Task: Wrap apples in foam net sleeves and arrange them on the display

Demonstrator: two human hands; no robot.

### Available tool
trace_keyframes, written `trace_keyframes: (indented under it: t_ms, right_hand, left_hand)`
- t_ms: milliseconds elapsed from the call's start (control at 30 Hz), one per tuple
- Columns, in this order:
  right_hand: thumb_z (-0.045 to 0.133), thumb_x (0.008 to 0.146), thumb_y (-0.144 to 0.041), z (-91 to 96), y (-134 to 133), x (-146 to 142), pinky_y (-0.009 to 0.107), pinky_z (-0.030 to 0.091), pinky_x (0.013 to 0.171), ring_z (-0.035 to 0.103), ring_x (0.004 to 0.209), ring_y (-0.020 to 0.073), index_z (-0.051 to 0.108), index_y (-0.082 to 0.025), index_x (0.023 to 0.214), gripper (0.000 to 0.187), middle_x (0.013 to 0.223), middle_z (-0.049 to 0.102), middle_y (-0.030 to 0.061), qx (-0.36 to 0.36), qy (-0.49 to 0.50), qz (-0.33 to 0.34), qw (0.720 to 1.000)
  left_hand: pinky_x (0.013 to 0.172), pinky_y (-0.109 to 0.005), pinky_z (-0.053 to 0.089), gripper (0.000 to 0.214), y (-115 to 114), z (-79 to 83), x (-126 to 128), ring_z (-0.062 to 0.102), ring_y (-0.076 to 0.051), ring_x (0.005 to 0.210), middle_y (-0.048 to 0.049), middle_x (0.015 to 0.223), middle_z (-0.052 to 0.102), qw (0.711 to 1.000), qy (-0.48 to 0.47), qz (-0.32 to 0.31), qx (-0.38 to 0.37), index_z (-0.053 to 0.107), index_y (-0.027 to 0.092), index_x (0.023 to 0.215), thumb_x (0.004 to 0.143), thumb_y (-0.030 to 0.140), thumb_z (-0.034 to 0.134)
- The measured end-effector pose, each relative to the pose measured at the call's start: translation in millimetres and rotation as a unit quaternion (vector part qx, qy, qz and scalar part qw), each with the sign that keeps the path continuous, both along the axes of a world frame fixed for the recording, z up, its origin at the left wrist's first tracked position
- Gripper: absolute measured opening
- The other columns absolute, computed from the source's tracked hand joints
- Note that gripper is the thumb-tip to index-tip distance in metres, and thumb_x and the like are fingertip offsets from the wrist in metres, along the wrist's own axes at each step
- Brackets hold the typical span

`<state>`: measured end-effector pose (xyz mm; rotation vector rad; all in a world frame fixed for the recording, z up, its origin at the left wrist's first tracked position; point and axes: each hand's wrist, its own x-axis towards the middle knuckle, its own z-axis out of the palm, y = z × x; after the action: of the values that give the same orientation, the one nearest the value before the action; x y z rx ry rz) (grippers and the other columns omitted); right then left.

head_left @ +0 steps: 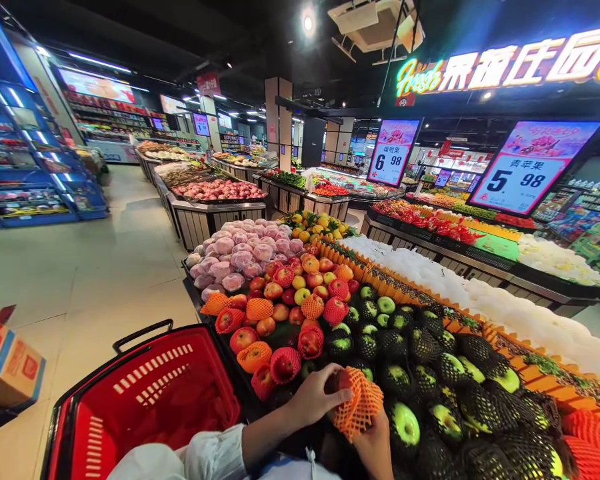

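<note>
An orange foam net sleeve (357, 403) is between my two hands at the front of the fruit display. A reddish piece of fruit, probably an apple, shows a little at its upper left; the mesh hides the rest. My left hand (317, 395) pinches the sleeve's upper left side with thumb and fingers. From below and the right, my right hand (373, 443) grips the sleeve, its fingers partly hidden behind it. Red apples (266, 327), some in red or orange foam nets, lie just beyond my left hand. Green apples (405, 423) in black nets lie to the right.
A red shopping basket (155, 400) stands at the left against the display. Pale wrapped fruit (240, 253) and yellow fruit (320, 227) are piled farther back. A cardboard box (15, 373) sits at the far left. Price screens (393, 153) hang over the stands.
</note>
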<state>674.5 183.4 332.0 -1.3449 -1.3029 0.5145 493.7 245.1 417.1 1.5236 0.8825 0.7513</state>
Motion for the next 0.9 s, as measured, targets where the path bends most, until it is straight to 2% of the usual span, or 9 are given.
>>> trace_keyframes:
  t_ms: [67,233,333,433,500,567,700,800,900]
  right_hand:
    - [0.091,0.061,-0.035,0.6,-0.8,-0.4,0.047,0.061,0.092,0.075,0.100,0.0333,0.082,-0.025,0.103,0.043,0.108,0.081,0.0106,0.009,-0.007,-0.008,1.000]
    - [0.085,0.063,-0.029,-3.5,-2.0,-3.2,0.039,0.063,0.076,0.076,0.083,0.0287,0.082,-0.023,0.090,0.028,0.094,0.082,0.0088,-0.008,0.034,0.028,0.999]
    - [0.084,0.060,-0.028,-4.2,-1.6,-5.0,0.038,0.063,0.073,0.075,0.077,0.0278,0.081,-0.022,0.085,0.026,0.087,0.081,0.0077,0.005,0.028,0.009,1.000]
    - [0.083,0.058,-0.026,-0.2,-1.5,-7.9,0.036,0.063,0.068,0.075,0.071,0.0272,0.080,-0.021,0.083,0.026,0.081,0.081,0.0069,0.005,0.002,0.000,1.000]
    - [0.083,0.060,-0.028,3.9,-1.7,-10.1,0.035,0.063,0.064,0.075,0.067,0.0263,0.079,-0.021,0.081,0.022,0.077,0.080,0.0063,-0.001,-0.009,0.014,1.000]
    - [0.083,0.062,-0.029,7.8,-1.8,-11.7,0.034,0.063,0.063,0.075,0.066,0.0256,0.080,-0.021,0.082,0.022,0.077,0.081,0.0061,-0.002,-0.011,0.017,1.000]
    - [0.082,0.063,-0.029,12.4,-0.6,-11.1,0.034,0.064,0.069,0.078,0.076,0.0271,0.081,-0.020,0.092,0.030,0.091,0.083,0.0087,0.011,-0.004,-0.019,1.000]
    - [0.082,0.064,-0.029,14.7,0.7,-10.1,0.036,0.065,0.071,0.078,0.079,0.0280,0.081,-0.020,0.093,0.031,0.093,0.083,0.0096,0.016,0.001,-0.026,1.000]
    - [0.082,0.069,-0.033,16.0,1.1,-10.9,0.042,0.064,0.088,0.077,0.099,0.0314,0.080,-0.020,0.107,0.040,0.109,0.082,0.0119,0.018,-0.001,-0.014,1.000]
  left_hand:
    - [0.082,-0.033,0.044,0.060,-0.7,0.6,0.3,0.062,-0.022,0.090,-0.0077,0.099,0.072,1.000,0.006,-0.020,-0.001,0.066,0.013,0.120,0.084,0.061,0.073]
    - [0.081,-0.032,0.045,0.061,-2.4,-1.8,0.3,0.060,-0.021,0.089,-0.0061,0.096,0.070,0.997,-0.057,-0.037,-0.035,0.069,0.014,0.110,0.088,0.071,0.061]
    - [0.089,-0.035,0.047,0.059,-1.3,-0.6,0.3,0.061,-0.024,0.098,-0.0069,0.101,0.069,0.996,-0.064,-0.050,-0.032,0.070,0.017,0.110,0.092,0.071,0.056]
    - [0.099,-0.038,0.045,0.056,0.6,4.1,1.1,0.059,-0.026,0.108,-0.0105,0.111,0.064,0.999,-0.033,-0.020,0.023,0.073,0.017,0.099,0.095,0.068,0.051]
    - [0.103,-0.039,0.044,0.051,0.6,7.4,2.2,0.058,-0.028,0.110,-0.0121,0.116,0.061,0.998,-0.012,0.014,0.063,0.073,0.016,0.092,0.092,0.065,0.058]
    - [0.102,-0.038,0.045,0.041,-0.8,10.4,3.6,0.059,-0.028,0.109,-0.0122,0.117,0.061,0.995,-0.003,0.046,0.092,0.074,0.017,0.094,0.087,0.057,0.068]
    - [0.098,-0.037,0.045,0.031,-3.6,17.0,5.6,0.061,-0.026,0.106,-0.0107,0.111,0.064,0.989,-0.006,0.061,0.137,0.070,0.018,0.099,0.081,0.042,0.078]
    - [0.094,-0.035,0.044,0.027,-1.8,22.6,4.5,0.060,-0.024,0.101,-0.0092,0.106,0.062,0.991,-0.032,0.038,0.124,0.065,0.018,0.087,0.081,0.040,0.078]
    - [0.088,-0.032,0.042,0.029,2.3,24.2,1.7,0.057,-0.022,0.094,-0.0070,0.097,0.061,0.992,-0.042,0.040,0.111,0.060,0.018,0.081,0.086,0.043,0.073]
